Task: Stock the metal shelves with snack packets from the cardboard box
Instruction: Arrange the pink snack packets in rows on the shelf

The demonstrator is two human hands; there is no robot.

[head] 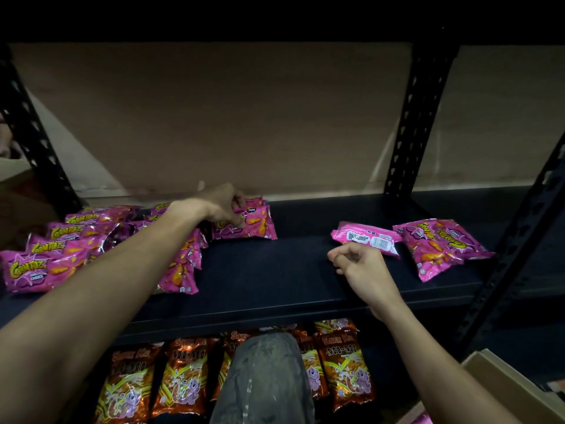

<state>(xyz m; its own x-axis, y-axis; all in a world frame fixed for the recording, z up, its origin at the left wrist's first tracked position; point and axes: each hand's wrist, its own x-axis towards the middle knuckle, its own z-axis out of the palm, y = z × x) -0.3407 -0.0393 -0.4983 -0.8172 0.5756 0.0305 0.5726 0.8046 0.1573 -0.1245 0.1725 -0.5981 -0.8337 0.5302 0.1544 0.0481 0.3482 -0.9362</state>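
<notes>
Several pink snack packets (61, 240) lie in overlapping rows on the left of the dark metal shelf (275, 276). My left hand (224, 206) reaches to the back of the shelf and grips the top of a pink packet (258, 226) standing at the end of the row. Right of centre my right hand (363, 267) hovers above the shelf with loosely curled fingers, holding nothing. Just beyond it lies a pink packet (371, 237) back side up, and another pink packet (440, 244) lies upside down at the far right.
Orange snack packets (183, 381) fill the shelf below. My knee (269, 377) is in front of them. A black perforated upright (419, 117) stands at the back right, another (516, 240) at the front right. The cardboard box's edge (513, 390) shows at the lower right.
</notes>
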